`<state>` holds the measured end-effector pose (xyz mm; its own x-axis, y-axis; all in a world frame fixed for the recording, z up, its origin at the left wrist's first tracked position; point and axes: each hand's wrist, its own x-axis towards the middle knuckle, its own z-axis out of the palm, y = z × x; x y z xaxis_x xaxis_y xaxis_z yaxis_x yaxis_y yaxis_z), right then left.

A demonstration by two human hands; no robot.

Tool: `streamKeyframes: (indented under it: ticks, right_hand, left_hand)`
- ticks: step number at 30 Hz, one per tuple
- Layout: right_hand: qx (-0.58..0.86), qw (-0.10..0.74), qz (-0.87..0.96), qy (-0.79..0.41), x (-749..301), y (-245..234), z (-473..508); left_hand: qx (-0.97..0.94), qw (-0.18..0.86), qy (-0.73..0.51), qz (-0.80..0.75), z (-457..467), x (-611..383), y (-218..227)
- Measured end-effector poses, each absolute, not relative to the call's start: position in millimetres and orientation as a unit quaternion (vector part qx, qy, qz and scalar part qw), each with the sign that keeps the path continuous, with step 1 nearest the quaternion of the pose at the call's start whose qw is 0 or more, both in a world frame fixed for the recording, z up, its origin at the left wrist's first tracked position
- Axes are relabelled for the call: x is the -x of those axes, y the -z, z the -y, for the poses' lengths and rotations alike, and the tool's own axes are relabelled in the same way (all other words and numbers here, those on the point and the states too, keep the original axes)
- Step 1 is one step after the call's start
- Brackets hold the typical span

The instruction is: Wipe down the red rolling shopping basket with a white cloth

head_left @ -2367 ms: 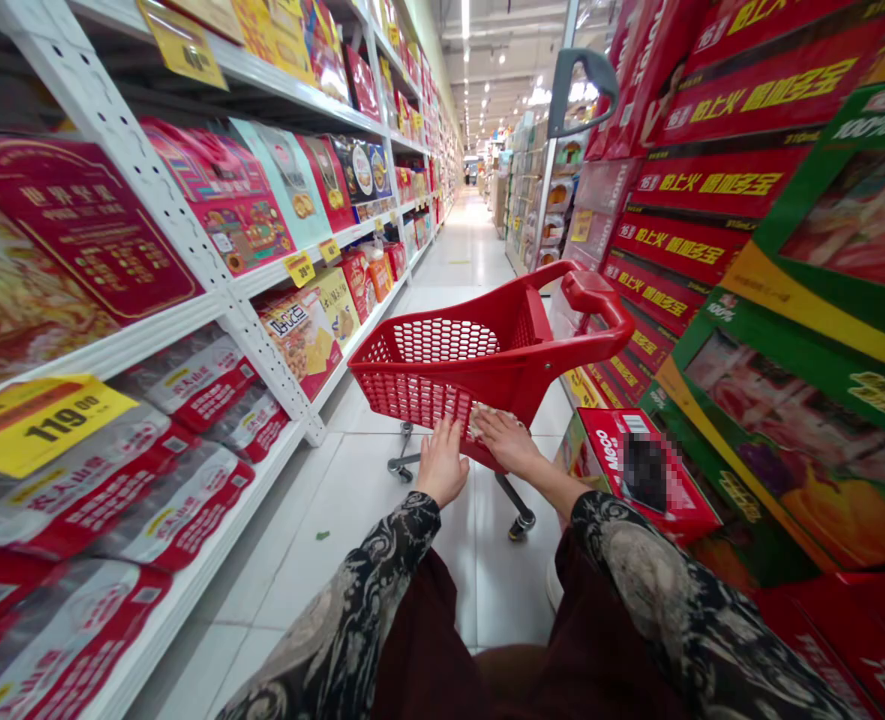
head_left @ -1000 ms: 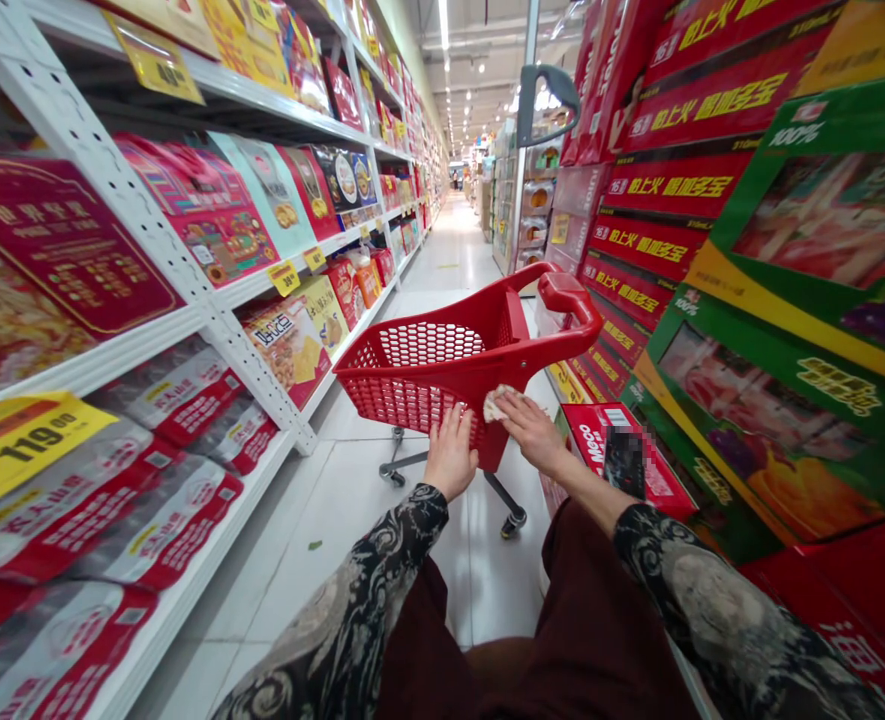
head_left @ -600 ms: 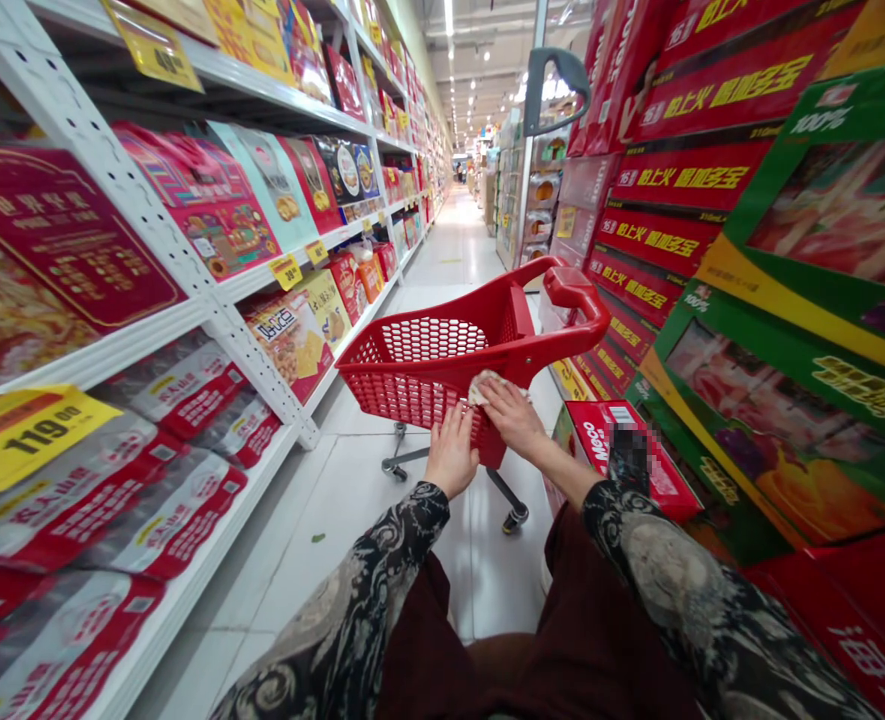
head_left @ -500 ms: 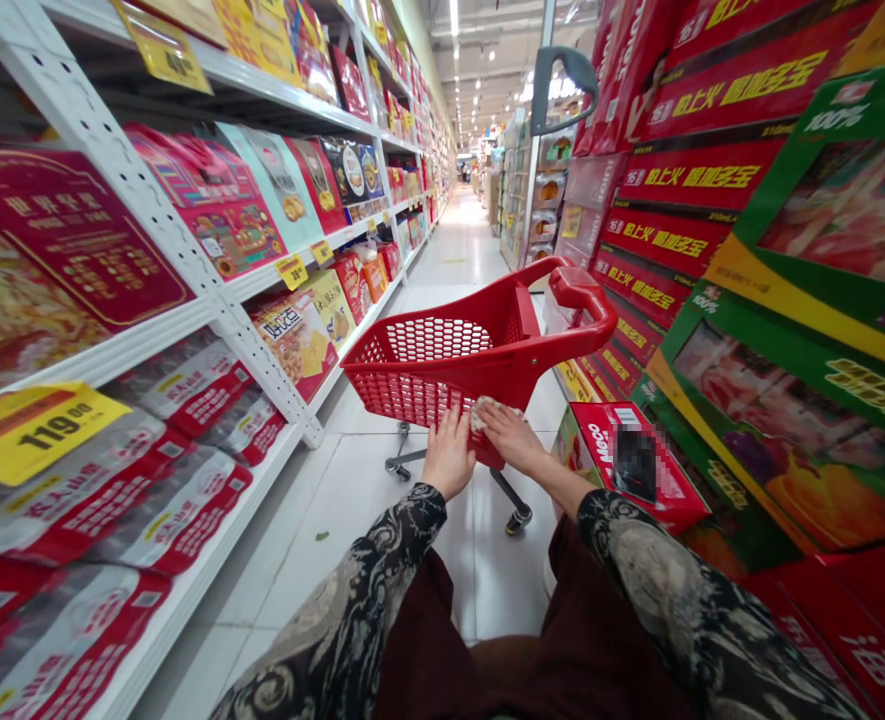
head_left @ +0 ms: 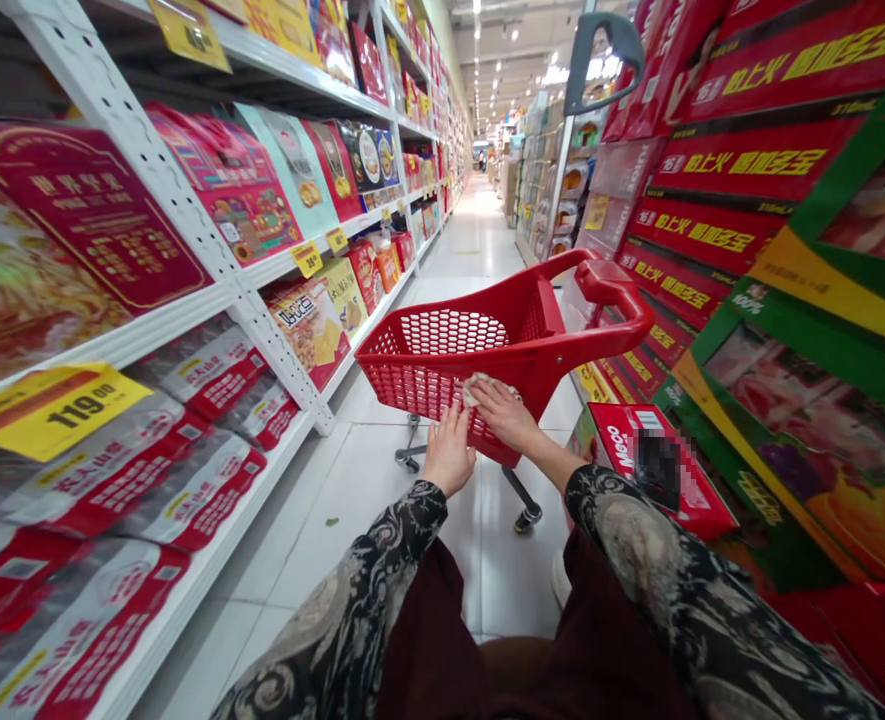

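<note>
A red plastic shopping cart [head_left: 517, 345] with honeycomb holes in its sides stands in front of me, its handle toward the right. My right hand [head_left: 503, 410] presses a crumpled pale cloth [head_left: 479, 385] against the near side of the basket. Part of the cloth sticks out past the fingertips; the rest is hidden under the palm. Just left of it, my left hand [head_left: 449, 450] rests on the lower side of the basket, fingers stretched out and holding nothing.
White shelves [head_left: 251, 310] with boxed goods and wrapped water packs [head_left: 149, 480] line the left. Stacked red cartons [head_left: 712, 225] and green fruit boxes [head_left: 809, 430] rise at right. A red box [head_left: 659, 465] with a blurred patch sits low beside the cart. A tiled aisle [head_left: 476, 230] runs ahead.
My right hand and the cloth have slid up and slightly left along the basket side. The left hand stays against the basket. The view has shifted a little.
</note>
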<state>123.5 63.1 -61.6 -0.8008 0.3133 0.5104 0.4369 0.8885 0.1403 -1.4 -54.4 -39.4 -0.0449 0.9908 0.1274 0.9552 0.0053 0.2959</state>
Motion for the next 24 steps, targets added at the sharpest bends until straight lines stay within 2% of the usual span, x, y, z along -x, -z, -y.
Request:
streamKeyframes:
  ticks: [5, 9, 13, 16, 21, 24]
  right_hand:
    - [0.171, 0.210, 0.955, 0.124, -135.0, 102.5, -50.9]
    - [0.152, 0.254, 0.947, 0.127, -128.0, 73.5, -52.8]
    - [0.201, 0.321, 0.915, 0.136, -116.5, 35.6, -63.2]
    - [0.220, 0.288, 0.922, 0.136, -117.6, 43.8, -64.2]
    - [0.218, 0.202, 0.947, 0.123, -131.4, 94.1, -48.0]
    - [0.220, 0.226, 0.942, 0.113, -141.3, 94.8, -40.5]
  left_hand:
    - [-0.674, 0.063, -0.140, -0.723, 57.2, 12.5, 42.0]
    - [-0.676, 0.057, -0.149, -0.719, 53.4, 11.8, 40.4]
    - [-0.679, 0.041, -0.159, -0.715, 50.8, 7.7, 38.3]
    - [-0.683, 0.039, -0.154, -0.713, 52.7, 7.2, 38.8]
    - [-0.682, 0.031, -0.140, -0.717, 54.8, 13.3, 41.7]
    - [-0.681, 0.015, -0.135, -0.719, 46.5, 16.9, 36.5]
